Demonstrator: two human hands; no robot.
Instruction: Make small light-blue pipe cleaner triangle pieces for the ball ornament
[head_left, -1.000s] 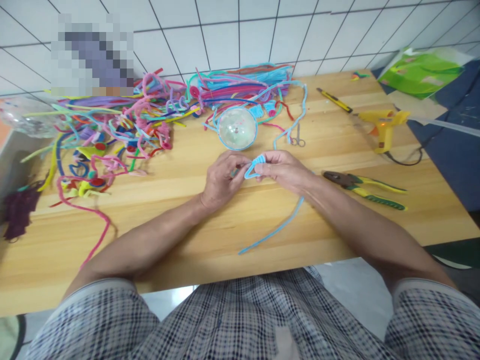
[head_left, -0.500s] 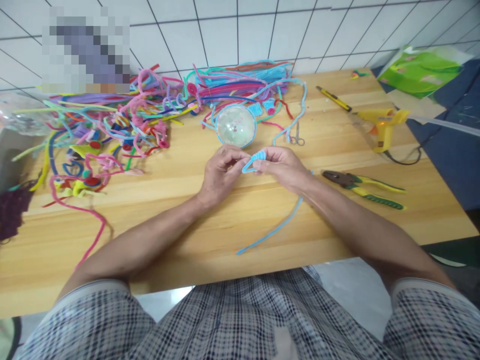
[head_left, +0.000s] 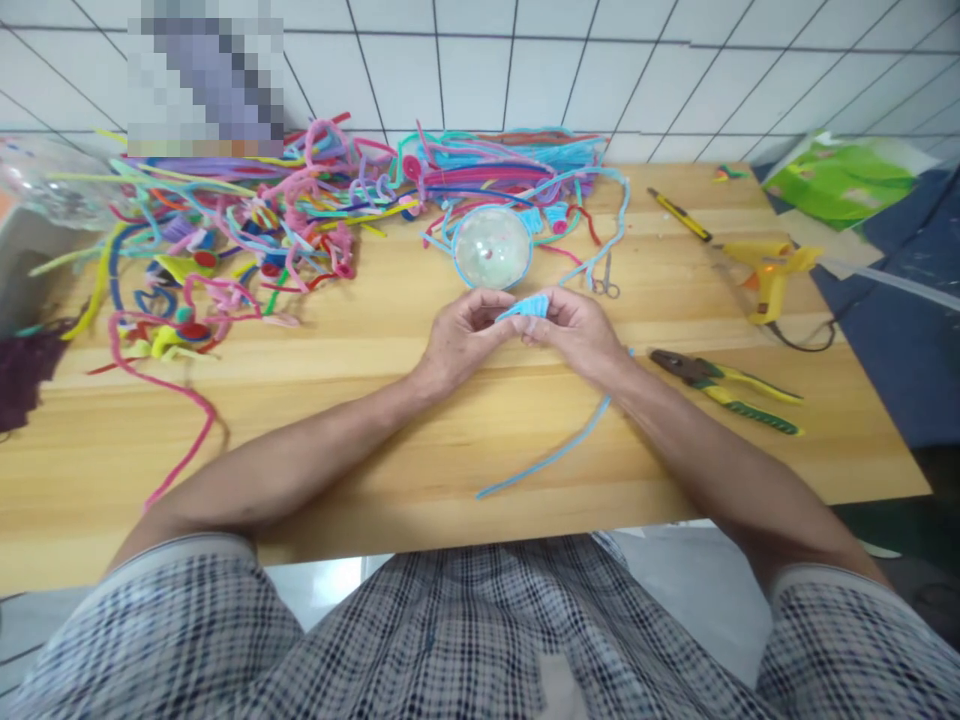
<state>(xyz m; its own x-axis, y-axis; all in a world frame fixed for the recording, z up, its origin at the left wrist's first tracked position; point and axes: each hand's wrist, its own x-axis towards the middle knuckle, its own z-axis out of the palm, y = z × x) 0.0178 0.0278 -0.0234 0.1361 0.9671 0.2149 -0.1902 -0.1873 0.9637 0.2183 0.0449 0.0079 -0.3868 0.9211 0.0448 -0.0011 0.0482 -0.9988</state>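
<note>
Both hands were up over the middle of the tabletop, close together, thumb tips about meeting. Between them: a small light-blue ribbed piece, apparently fuzzy stem folded in rows. Left hand pinched its narrower left end between thumb and fingers; right hand gripped the broader ribbed end, thumb on the near side. Fingers behind the piece were partly hidden, exact hold there unclear.

Just beyond the hands sat a clear dome with a blue rim, its far side near a heap of coloured fuzzy stems. Heap spread along the back and left, pinks, blues, yellows and purples tangled. From it a long pink strand curved down toward the left arm. A single blue stem passed beneath the right forearm, its free end toward the near edge.

Right side: pliers with yellow-and-green handles lay just beside the right forearm. Farther back, a yellow glue gun, nozzle toward a yellow cutter. Small scissors lay right of the dome. Green bag stood at the far right corner.
</note>
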